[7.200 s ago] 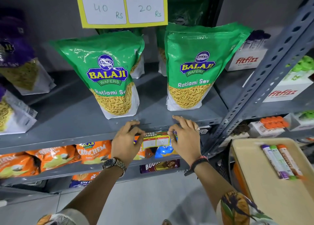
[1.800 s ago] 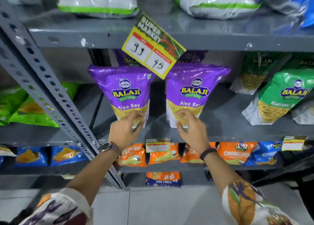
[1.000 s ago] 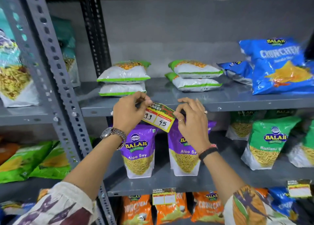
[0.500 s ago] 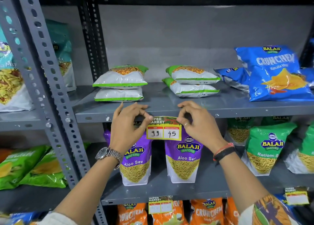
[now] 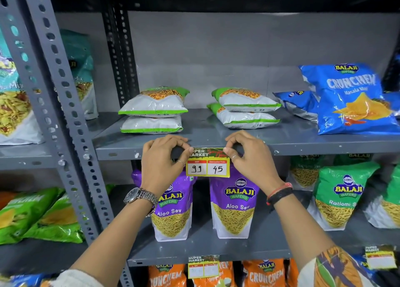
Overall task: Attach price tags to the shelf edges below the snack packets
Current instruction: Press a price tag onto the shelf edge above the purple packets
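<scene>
A yellow price tag [image 5: 207, 165] reading 99 and 45 hangs level against the front edge of a grey shelf [image 5: 324, 148]. My left hand [image 5: 161, 165] pinches the tag's upper left corner. My right hand [image 5: 251, 159] pinches its upper right corner. Both press it to the shelf lip. Above the tag, white-and-green snack packets lie in two stacks, one on the left [image 5: 152, 112] and one on the right [image 5: 244, 109]. Below it stand two purple Aloo Sev packets, a left one [image 5: 173, 211] and a right one [image 5: 234, 208].
A slotted grey upright [image 5: 62, 104] stands left of the bay. Blue Crunchem bags [image 5: 355, 100] sit on the upper shelf at right, green Ratlami Sev bags [image 5: 344, 195] below them. Another tag [image 5: 203, 266] hangs on the lower shelf edge above orange packets [image 5: 265, 273].
The tag was tilted a second ago; it now hangs level on the shelf edge. Both hands stay pinched at its top corners, pressed closer to the lip.
</scene>
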{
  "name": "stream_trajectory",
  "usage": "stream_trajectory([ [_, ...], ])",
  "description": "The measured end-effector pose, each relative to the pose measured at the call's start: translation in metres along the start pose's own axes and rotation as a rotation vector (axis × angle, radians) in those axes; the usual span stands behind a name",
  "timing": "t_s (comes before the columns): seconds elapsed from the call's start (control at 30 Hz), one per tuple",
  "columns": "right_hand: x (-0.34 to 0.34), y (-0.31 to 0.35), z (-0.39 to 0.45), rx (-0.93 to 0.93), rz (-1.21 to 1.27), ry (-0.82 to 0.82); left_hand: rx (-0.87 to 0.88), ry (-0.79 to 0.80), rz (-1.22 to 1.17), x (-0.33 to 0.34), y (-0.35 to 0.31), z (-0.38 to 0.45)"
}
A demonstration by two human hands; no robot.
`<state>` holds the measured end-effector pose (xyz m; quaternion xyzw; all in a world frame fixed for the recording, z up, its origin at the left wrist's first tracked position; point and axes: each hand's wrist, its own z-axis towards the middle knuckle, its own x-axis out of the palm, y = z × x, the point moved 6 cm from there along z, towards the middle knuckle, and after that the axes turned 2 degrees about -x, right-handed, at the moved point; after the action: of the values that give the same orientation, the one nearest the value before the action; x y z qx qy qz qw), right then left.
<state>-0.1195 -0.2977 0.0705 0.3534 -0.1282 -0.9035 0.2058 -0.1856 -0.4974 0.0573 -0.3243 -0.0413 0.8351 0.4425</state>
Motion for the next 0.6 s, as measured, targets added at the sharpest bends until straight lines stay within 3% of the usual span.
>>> stream_trajectory([
  [0.33, 0.013, 0.000, 0.002, 0.004, -0.084, -0.105, -0.116, -0.082, -0.004, 0.003, -0.003, 0.004],
  [0.6, 0.009, -0.006, 0.003, 0.006, 0.054, -0.091, -0.048, -0.052, -0.002, 0.004, -0.003, 0.004],
])
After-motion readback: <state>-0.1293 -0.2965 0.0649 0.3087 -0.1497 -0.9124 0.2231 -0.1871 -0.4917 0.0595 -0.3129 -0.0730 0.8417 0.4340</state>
